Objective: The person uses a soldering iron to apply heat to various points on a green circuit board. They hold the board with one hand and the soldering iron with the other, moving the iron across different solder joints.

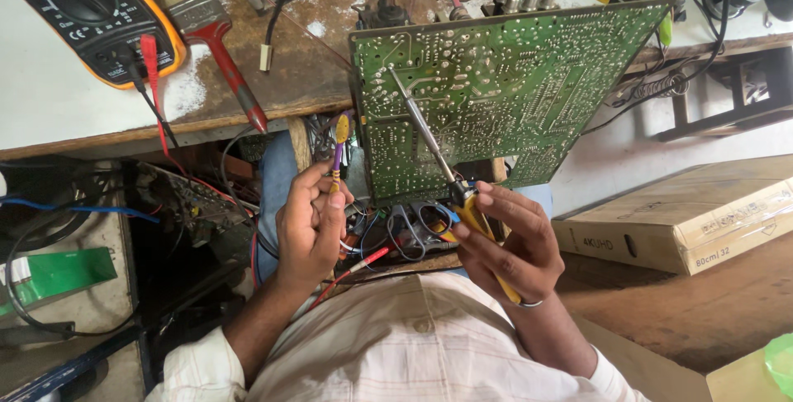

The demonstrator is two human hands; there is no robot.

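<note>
A large green circuit board [512, 88] leans solder-side up from my lap against the worn workbench [49, 113]. My right hand [512, 245] grips the yellow handle of a soldering iron [425, 133], whose metal shaft runs up and left onto the board, the tip touching solder points near the upper left. My left hand [310, 224] pinches a thin yellow and purple tool [339, 150] upright, just left of the board's edge. A ring sits on a right-hand finger.
On the bench lie a yellow-cased multimeter [91, 9] with red and black leads and a red-handled paintbrush [211, 30]. Tangled wires [405, 233] hang below the board. A flat cardboard box [686, 212] lies on the floor at right. Green packaging [58, 274] sits at lower left.
</note>
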